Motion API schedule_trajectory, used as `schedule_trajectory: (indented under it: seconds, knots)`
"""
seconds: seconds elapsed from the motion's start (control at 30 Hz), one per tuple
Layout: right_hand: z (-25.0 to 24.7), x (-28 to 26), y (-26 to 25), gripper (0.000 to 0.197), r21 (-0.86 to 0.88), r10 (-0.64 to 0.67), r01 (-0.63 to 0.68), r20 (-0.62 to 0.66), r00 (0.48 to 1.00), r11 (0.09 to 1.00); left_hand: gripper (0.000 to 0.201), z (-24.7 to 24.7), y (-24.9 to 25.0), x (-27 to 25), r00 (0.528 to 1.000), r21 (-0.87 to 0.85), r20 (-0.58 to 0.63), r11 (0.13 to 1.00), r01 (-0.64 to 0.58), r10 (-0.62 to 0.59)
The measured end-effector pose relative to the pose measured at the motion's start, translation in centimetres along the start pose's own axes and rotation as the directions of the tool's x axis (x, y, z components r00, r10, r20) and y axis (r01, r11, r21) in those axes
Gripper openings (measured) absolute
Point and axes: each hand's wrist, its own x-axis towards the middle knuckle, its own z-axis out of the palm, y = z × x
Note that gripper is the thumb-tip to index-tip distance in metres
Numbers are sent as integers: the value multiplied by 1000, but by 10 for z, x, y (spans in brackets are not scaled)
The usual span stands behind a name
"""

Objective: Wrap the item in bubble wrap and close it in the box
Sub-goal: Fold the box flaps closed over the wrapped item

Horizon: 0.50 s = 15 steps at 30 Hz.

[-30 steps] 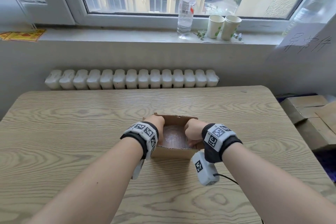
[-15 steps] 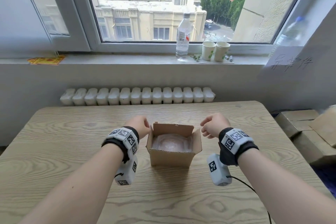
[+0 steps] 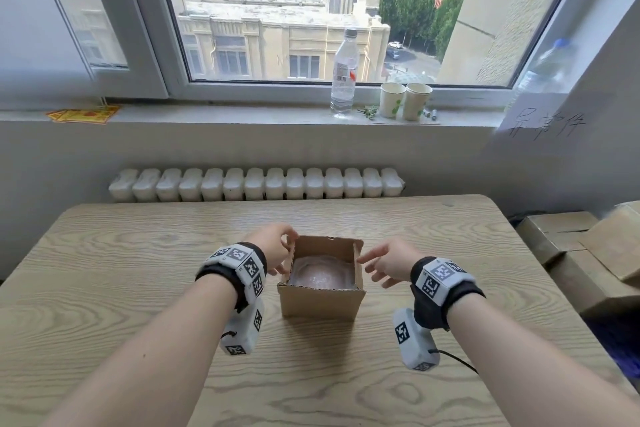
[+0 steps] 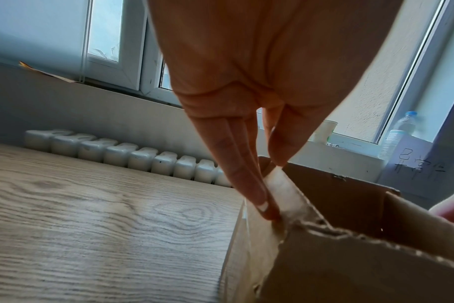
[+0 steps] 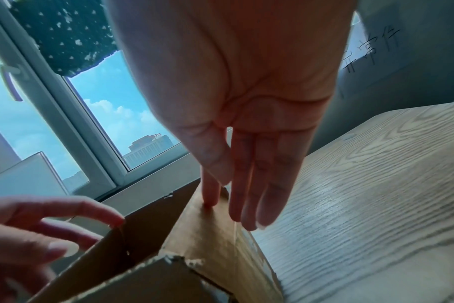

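Note:
A small brown cardboard box (image 3: 322,303) stands open-topped on the wooden table (image 3: 131,288), its flaps upright. Inside it lies the item wrapped in bubble wrap (image 3: 320,276), seen only in the head view. My left hand (image 3: 289,246) is at the left flap (image 4: 280,190): the thumb tip sits on its top edge and straight fingers (image 4: 246,184) lie along its outer face, pinching it. My right hand (image 3: 367,263) is at the right flap (image 5: 210,231); its index fingertip (image 5: 209,199) touches the flap's top edge, the other fingers straight beside it.
Stacked cardboard boxes (image 3: 571,253) stand beside the table's right edge. A white radiator (image 3: 256,184) runs behind the table. On the windowsill are a water bottle (image 3: 344,73) and two paper cups (image 3: 405,100). Wires trail from both wrist cameras.
A second ago both hands were down in the box on the wrapped item. They lifted out to either side as fists, then came back in to the side flaps.

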Motion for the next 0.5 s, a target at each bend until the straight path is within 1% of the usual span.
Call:
schedule_trajectory:
  seconds: [0.1,0.17,0.27,0.4,0.5]
  knots:
    - [5,3,-1,52,-57,-7,11,60,998,998,43,3,-2,3,1000,-45,9,999,-8,8]
    - [6,8,-1,53,-75,-18,22,62,998,997,42,5,-2,4,1000,-66,2,998,-3,4]
    - [7,14,0,54,-114,1,8,80,997,993,38,7,-4,6,1000,-81,-12,997,1,-2]
    - [16,23,3,61,-179,35,-15,105,994,984,29,5,-13,9,999,-79,-44,997,1,-5]
    - [20,28,6,62,-155,47,-31,100,994,987,19,3,-20,12,996,-80,-93,997,-1,-7]
